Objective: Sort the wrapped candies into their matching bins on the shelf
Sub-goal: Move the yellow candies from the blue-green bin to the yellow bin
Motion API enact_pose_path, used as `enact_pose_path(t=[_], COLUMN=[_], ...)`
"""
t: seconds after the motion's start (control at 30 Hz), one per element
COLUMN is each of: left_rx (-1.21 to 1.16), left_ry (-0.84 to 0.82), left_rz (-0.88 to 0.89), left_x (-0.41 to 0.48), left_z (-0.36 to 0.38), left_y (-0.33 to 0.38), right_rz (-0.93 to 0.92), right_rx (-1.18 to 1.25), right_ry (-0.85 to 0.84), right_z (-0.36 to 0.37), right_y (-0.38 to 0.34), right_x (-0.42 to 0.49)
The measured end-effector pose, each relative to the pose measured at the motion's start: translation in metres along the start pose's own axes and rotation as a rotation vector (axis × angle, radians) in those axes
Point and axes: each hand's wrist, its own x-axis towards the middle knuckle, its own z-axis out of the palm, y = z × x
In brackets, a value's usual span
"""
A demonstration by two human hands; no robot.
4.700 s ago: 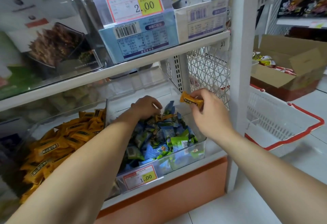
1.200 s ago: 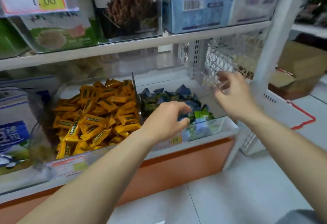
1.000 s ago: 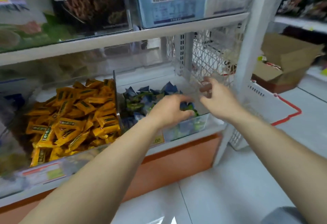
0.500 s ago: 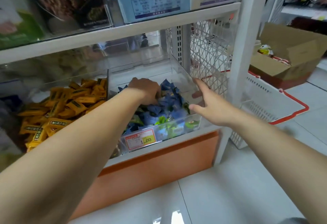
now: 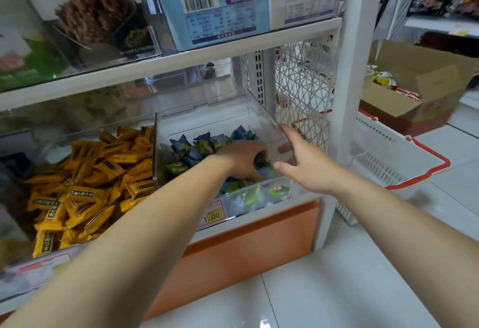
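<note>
Two clear bins stand side by side on the low shelf. The left bin (image 5: pixel 155 146) is full of yellow wrapped candies (image 5: pixel 88 180). The right bin (image 5: pixel 261 112) holds blue and green wrapped candies (image 5: pixel 191 151). My left hand (image 5: pixel 241 161) is down in the right bin, near its front right corner. Its fingers are curled into the pile around a dark-wrapped candy (image 5: pixel 259 163). My right hand (image 5: pixel 303 164) hovers at the bin's right wall with fingers spread and nothing in it.
A price tag reading 1.00 (image 5: pixel 213 215) hangs on the right bin's front. Boxed goods fill the upper shelf (image 5: pixel 233 50). A white upright post (image 5: pixel 344 94) stands right of the bins, then a white basket with a red rim (image 5: pixel 388 151) and an open cardboard box (image 5: pixel 414 89).
My left hand has slid from the middle of the blue-and-green pile toward the bin's front right and curled into the candies. My right hand stays by the bin's right wall, fingers spread.
</note>
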Motion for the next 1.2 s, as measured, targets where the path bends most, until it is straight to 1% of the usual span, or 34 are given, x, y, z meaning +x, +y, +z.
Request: enact_pose_path(t=[0.1,0.23,0.27,0.33,0.37,0.4,0.43,0.5,0.53,0.57,0.63,0.7,0.73,0.8,0.9,1.0,1.07,1.1,1.2], left_rx=[0.152,0.195,0.216,0.228,0.198,0.159,0.128,0.048,-0.021,-0.090,-0.115,0.010,0.086,0.183,0.198,0.221,0.154,0.048,-0.409], left_ry=[0.084,0.245,0.256,0.193,0.160,0.160,0.201,0.319,0.343,0.320,0.175,0.032,-0.011,-0.024,-0.004,-0.001,0.077,0.154,0.423], left_rz=[-0.063,-0.213,-0.262,-0.346,-0.370,-0.374,-0.345,-0.189,-0.103,-0.043,0.003,-0.013,-0.037,-0.053,-0.022,-0.079,-0.112,-0.115,-0.081], left_x=[0.001,-0.011,-0.014,-0.021,-0.024,-0.026,-0.026,-0.023,-0.020,-0.015,-0.006,0.002,0.003,0.005,0.005,-0.001,-0.010,-0.016,-0.034], left_z=[-0.007,-0.032,-0.040,-0.051,-0.054,-0.056,-0.056,-0.051,-0.047,-0.042,-0.032,-0.023,-0.020,-0.017,-0.018,-0.021,-0.027,-0.031,-0.047], left_y=[-0.014,-0.043,-0.051,-0.064,-0.067,-0.067,-0.064,-0.048,-0.036,-0.025,-0.009,-0.007,-0.008,-0.013,-0.017,-0.022,-0.022,-0.020,-0.004], right_rz=[-0.002,0.035,0.038,0.043,0.047,0.051,0.055,0.058,0.058,0.058,0.056,0.055,0.055,0.059,0.058,0.048,0.059,0.063,0.027], right_rx=[-0.005,-0.024,-0.028,-0.033,-0.036,-0.040,-0.044,-0.054,-0.059,-0.062,-0.058,-0.049,-0.046,-0.046,-0.043,-0.066,-0.093,-0.103,-0.080], right_ry=[0.004,-0.001,-0.001,-0.006,-0.007,-0.008,-0.008,-0.010,-0.011,-0.010,-0.007,-0.009,-0.011,-0.014,-0.009,-0.009,0.019,0.063,0.284], right_z=[-0.001,-0.002,-0.002,-0.002,-0.003,-0.003,-0.004,-0.004,-0.004,-0.004,-0.005,-0.006,-0.006,-0.006,-0.007,-0.007,-0.008,-0.009,-0.013], right_y=[-0.002,-0.002,-0.002,-0.002,-0.003,-0.003,-0.004,-0.006,-0.007,-0.008,-0.011,-0.012,-0.013,-0.012,-0.010,-0.010,-0.013,-0.015,-0.025], right_x=[-0.002,-0.003,-0.003,-0.003,-0.003,-0.003,-0.003,-0.002,-0.002,-0.002,-0.002,-0.003,-0.004,-0.005,-0.004,-0.004,-0.004,-0.004,-0.003])
